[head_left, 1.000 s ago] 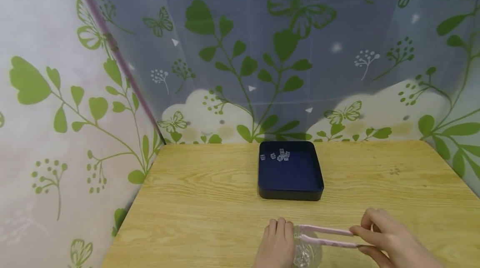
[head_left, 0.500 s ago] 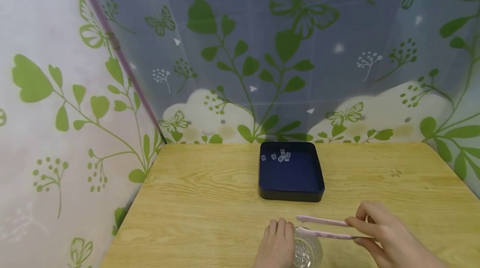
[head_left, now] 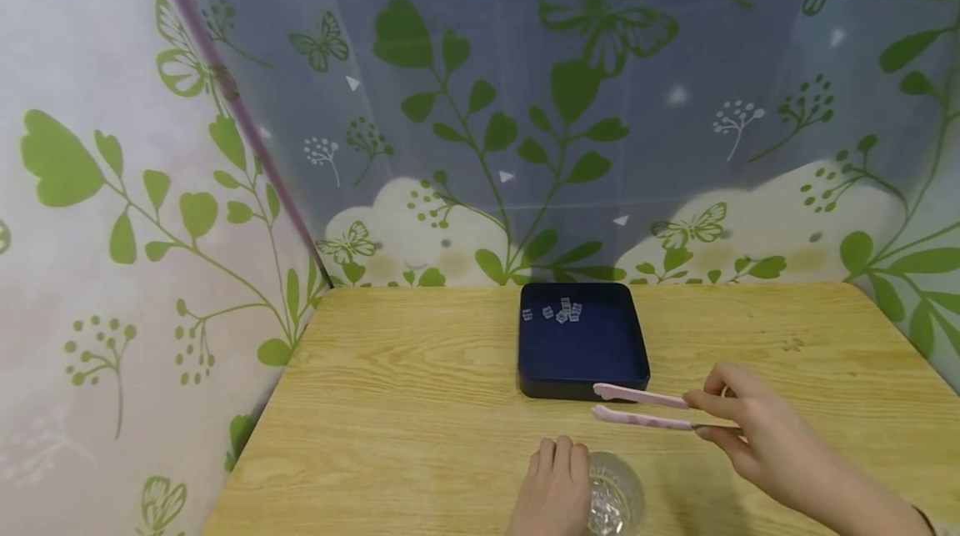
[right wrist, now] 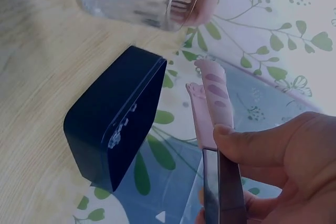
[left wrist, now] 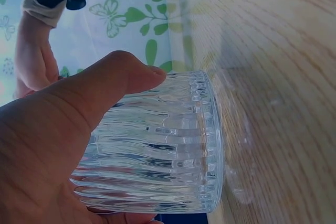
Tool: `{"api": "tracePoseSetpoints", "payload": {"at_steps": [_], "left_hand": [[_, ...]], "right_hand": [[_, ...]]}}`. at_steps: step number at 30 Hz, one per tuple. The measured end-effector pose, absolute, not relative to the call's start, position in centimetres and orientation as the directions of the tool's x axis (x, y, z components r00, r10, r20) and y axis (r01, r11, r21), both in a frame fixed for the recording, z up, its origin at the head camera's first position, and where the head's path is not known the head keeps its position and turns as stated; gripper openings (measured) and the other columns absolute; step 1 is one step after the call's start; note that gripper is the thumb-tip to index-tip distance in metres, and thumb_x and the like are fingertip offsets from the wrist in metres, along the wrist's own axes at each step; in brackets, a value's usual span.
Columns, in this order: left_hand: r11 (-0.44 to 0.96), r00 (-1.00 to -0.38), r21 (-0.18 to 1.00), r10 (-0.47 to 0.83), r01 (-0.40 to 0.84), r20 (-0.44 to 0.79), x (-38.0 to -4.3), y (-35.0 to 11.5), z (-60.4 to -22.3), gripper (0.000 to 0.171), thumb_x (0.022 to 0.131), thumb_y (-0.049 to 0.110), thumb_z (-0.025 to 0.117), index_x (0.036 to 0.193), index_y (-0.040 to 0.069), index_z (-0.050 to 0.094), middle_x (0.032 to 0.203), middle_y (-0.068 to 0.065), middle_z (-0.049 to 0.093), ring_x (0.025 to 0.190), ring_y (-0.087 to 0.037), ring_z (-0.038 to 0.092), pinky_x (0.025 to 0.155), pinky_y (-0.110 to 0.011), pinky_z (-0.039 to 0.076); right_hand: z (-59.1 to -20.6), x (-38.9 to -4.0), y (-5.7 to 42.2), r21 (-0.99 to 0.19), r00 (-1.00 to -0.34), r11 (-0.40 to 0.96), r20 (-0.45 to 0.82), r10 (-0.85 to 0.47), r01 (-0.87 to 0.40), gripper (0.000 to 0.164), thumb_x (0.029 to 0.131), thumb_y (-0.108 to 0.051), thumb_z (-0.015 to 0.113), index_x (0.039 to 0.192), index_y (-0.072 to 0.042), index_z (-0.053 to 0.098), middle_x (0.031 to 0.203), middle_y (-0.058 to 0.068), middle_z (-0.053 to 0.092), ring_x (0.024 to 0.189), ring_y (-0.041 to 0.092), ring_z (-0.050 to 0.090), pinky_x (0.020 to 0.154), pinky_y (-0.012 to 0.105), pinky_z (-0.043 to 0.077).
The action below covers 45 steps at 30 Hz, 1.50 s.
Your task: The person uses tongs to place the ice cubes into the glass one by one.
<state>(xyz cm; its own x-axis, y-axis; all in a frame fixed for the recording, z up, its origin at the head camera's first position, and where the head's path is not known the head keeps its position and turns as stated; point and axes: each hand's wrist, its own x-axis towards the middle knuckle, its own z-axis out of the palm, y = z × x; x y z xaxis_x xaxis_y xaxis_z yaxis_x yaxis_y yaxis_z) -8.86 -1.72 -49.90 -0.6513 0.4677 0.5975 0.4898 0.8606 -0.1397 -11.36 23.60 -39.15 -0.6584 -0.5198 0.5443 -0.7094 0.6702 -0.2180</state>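
Observation:
My left hand (head_left: 551, 486) grips a clear ribbed glass (head_left: 617, 493) standing upright on the table. In the left wrist view the thumb lies along the glass wall (left wrist: 157, 145), with fingertips on its other side. Shiny clear pieces show inside the glass. My right hand (head_left: 757, 432) pinches a pair of tongs (head_left: 648, 420) with pink paw-shaped tips and metal handles. The tips stand apart with nothing visible between them, just in front of the dark blue tray (head_left: 577, 391). Several clear cubes (head_left: 566, 313) lie in the tray's back part.
The wooden table (head_left: 405, 386) ends at a hanging cloth (head_left: 465, 136) with printed leaves and butterflies. A second patterned cloth (head_left: 135, 269) hangs along the left side. In the right wrist view the tray's side wall (right wrist: 105, 98) stands between table and tongs.
My right hand has moved the tongs away from the glass, forward to the tray's near edge. The left hand stays on the glass. The cubes in the tray have not moved.

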Motion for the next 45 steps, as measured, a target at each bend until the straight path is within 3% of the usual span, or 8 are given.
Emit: {"api": "tracePoseSetpoints", "payload": {"at_steps": [6,12,15,21,29,35,45], "left_hand": [[0.859,-0.673,-0.128,0.472,0.495,0.57,-8.7,-1.8,-49.7,0.016,0.083,0.012,0.046,0.099,0.008,0.049,0.09,-0.002,0.042,0.082,-0.016,0.042,0.07,-0.025,0.042],[0.853,-0.706,-0.104,0.485,0.511,0.516,-8.5,-1.9,-49.5,0.015,0.087,0.01,0.045,0.101,0.007,0.049,0.091,-0.002,0.041,0.083,-0.016,0.04,0.071,-0.025,0.042],[0.853,-0.727,-0.093,0.49,0.513,0.482,-8.4,-1.9,-49.3,0.016,0.087,0.01,0.051,0.102,0.007,0.048,0.092,-0.002,0.04,0.083,-0.016,0.04,0.072,-0.025,0.043],[0.861,-0.779,-0.059,0.485,0.506,0.396,-8.2,-1.9,-48.9,0.036,0.078,0.016,0.07,0.105,0.008,0.048,0.094,-0.002,0.039,0.086,-0.016,0.039,0.075,-0.026,0.043],[0.866,-0.728,-0.104,0.471,0.49,0.498,-8.3,-1.8,-49.4,0.031,0.075,0.017,0.067,0.1,0.009,0.049,0.09,-0.001,0.041,0.082,-0.016,0.04,0.071,-0.024,0.042],[0.864,-0.755,-0.089,0.479,0.496,0.449,-8.2,-2.0,-48.9,0.049,0.069,0.027,0.08,0.101,0.009,0.048,0.091,-0.001,0.04,0.082,-0.016,0.039,0.071,-0.024,0.04],[0.851,-0.757,-0.075,0.499,0.52,0.42,-8.3,-2.0,-49.0,0.034,0.082,0.022,0.07,0.103,0.007,0.047,0.089,-0.001,0.039,0.081,-0.014,0.038,0.072,-0.023,0.041]], "right_hand": [[-39.0,-14.0,23.5,-0.209,-0.679,0.702,0.538,-0.499,-0.681,0.041,0.058,0.01,0.087,0.096,0.001,0.076,0.086,-0.006,0.044,0.072,0.004,0.036,0.054,0.02,0.034],[-38.9,-16.9,23.1,-0.166,-0.695,0.748,0.539,-0.477,-0.642,0.034,0.062,0.011,0.085,0.093,0.003,0.076,0.08,0.0,0.046,0.071,0.012,0.038,0.055,0.026,0.034],[-39.0,-18.3,22.9,-0.161,-0.722,0.772,0.508,-0.469,-0.615,0.03,0.066,0.009,0.083,0.095,0.004,0.075,0.08,0.004,0.047,0.07,0.015,0.04,0.055,0.029,0.036],[-39.7,-21.0,22.4,-0.171,-0.795,0.821,0.416,-0.441,-0.545,0.025,0.075,0.004,0.08,0.099,0.007,0.074,0.08,0.008,0.048,0.068,0.02,0.044,0.056,0.034,0.036],[-41.7,-24.4,21.5,-0.157,-0.847,0.868,0.354,-0.396,-0.471,0.017,0.077,0.0,0.079,0.093,0.001,0.076,0.082,0.009,0.049,0.077,0.029,0.049,0.055,0.04,0.045],[-42.9,-25.9,20.4,-0.181,-0.882,0.89,0.315,-0.35,-0.418,0.015,0.077,0.003,0.074,0.092,-0.001,0.074,0.083,0.009,0.045,0.083,0.032,0.047,0.052,0.047,0.043],[-44.4,-27.4,19.1,-0.101,-0.887,0.911,0.293,-0.358,-0.401,0.008,0.083,0.002,0.071,0.089,-0.002,0.071,0.098,0.016,0.05,0.096,0.037,0.047,0.06,0.054,0.039]]}}
